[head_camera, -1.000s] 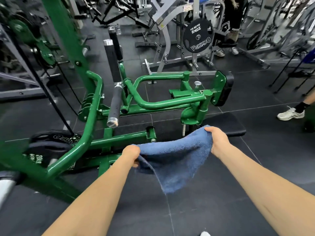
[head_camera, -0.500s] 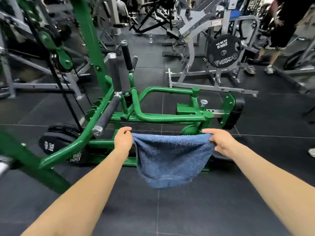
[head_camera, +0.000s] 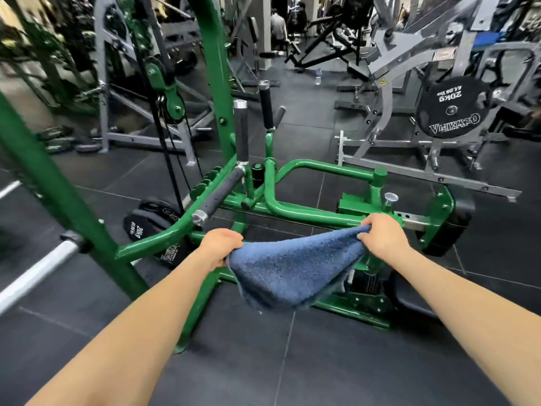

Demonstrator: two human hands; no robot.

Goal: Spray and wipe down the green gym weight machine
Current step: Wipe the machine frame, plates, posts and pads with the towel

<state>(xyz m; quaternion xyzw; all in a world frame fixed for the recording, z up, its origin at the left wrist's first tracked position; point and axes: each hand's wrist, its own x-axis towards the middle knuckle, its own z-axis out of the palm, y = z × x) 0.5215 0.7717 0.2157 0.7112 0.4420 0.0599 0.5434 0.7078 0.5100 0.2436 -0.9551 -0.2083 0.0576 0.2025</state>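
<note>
Hands: left hand (head_camera: 220, 247) and right hand (head_camera: 380, 238) both grasp blue towel (head_camera: 292, 271) | advice: fold it, then press firmly along green machine (head_camera: 307, 213) tubing.

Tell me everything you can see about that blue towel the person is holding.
The blue towel looks like soft, nubby terry cloth, a dusky blue, with slightly frayed edges. It is stretched between both hands: the left hand grips one upper corner, the right hand pinches the other. The middle sags and hangs down to a loose point. It is held in the air in front of the green machine, hiding part of its lower frame.
</note>
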